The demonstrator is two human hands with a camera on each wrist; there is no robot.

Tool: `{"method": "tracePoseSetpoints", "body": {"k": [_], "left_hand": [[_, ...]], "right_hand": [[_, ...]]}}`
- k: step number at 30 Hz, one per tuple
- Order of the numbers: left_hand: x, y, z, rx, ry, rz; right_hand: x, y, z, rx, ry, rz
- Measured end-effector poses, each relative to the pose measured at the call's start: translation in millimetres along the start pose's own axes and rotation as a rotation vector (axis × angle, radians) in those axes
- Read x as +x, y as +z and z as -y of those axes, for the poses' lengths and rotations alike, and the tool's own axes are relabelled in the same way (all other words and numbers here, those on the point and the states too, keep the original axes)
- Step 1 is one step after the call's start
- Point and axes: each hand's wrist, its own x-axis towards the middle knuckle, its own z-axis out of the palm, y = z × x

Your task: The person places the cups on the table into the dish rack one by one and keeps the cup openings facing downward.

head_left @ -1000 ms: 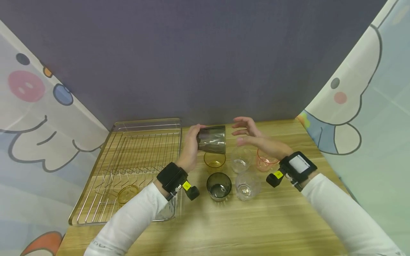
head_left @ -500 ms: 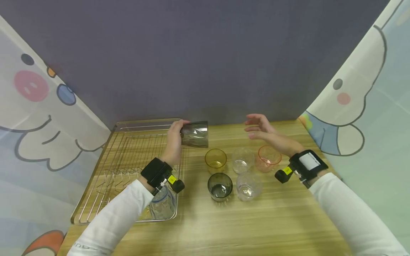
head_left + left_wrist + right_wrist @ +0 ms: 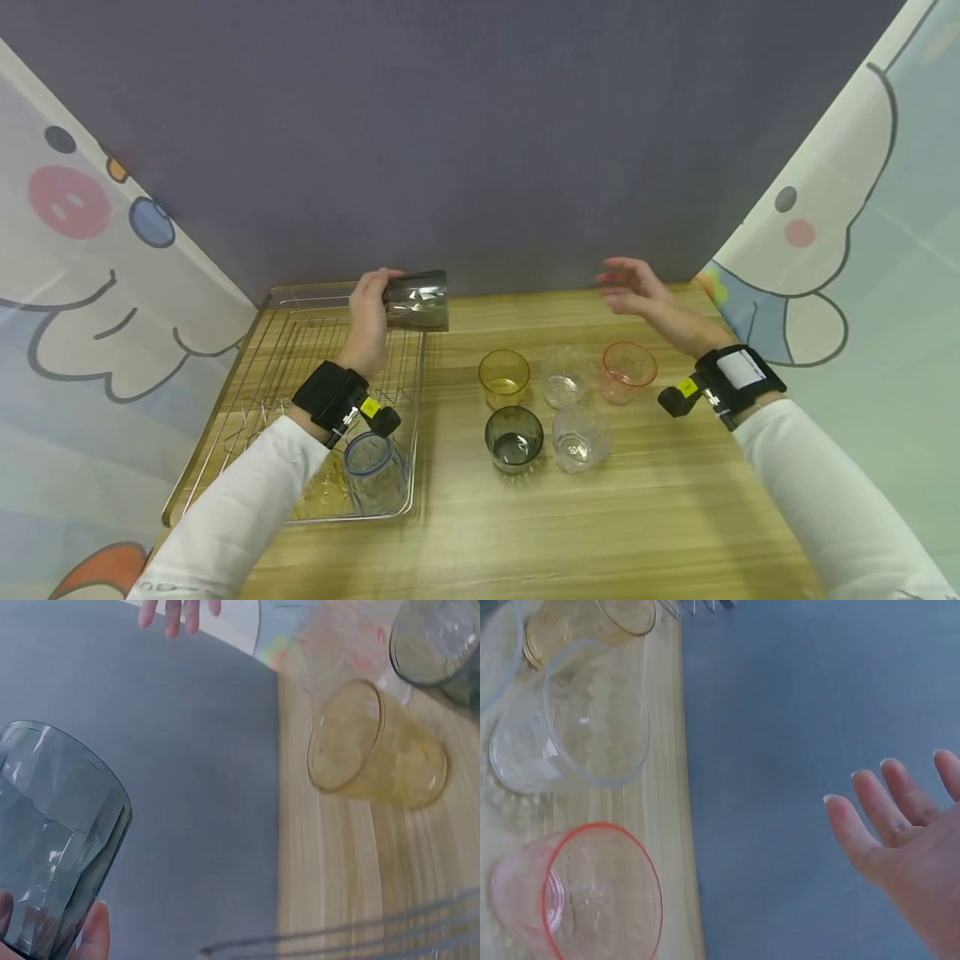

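Looks like a small staged recording booth dressed with kitchenware. Wood-grain table (image 3: 652, 517) in the middle; plain gray panel (image 3: 480, 142) right behind the table, cartoon-print curtain (image 3: 82, 308) left of the table, matching curtain (image 3: 892, 333) right of it. Wire rack (image 3: 322, 333) on the table's left part, drinking cups (image 3: 514, 437) near its middle. Wrist-worn camera (image 3: 382, 422) fits too.

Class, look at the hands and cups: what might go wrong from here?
The grey cup is tipped sideways and gripped near its base by the left hand alone, so it might slip. The blue-edged cup on the rack appears close to the left sleeve, so lowering it could cause a bump.
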Motion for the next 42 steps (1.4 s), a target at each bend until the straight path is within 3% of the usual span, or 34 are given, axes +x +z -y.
{"method": "tracePoseSetpoints", "body": {"k": [9, 16, 23, 35, 42], "left_hand": [[1.4, -23.0, -3.1, 0.083, 0.072, -0.008], [2.7, -41.0, -8.3, 0.306, 0.178, -0.025], [7.6, -49.3, -10.2, 0.42, 0.216, -0.035], [7.2, -73.9, -9.2, 0.881, 0.467, 0.01], [-7.6, -91.3, -21.8, 1.061, 0.489, 0.019]], "right_hand": [[0.7, -8.5, 1.8, -0.055, 0.07, -0.032], [7.1, -5.0, 4.2, -0.131, 0.159, -0.031], [12.2, 3.1, 4.1, -0.172, 0.202, -0.036], [21.0, 20.2, -1.8, -0.225, 0.158, -0.028], [23.2, 33.1, -2.6, -0.232, 0.161, 0.025]]}}
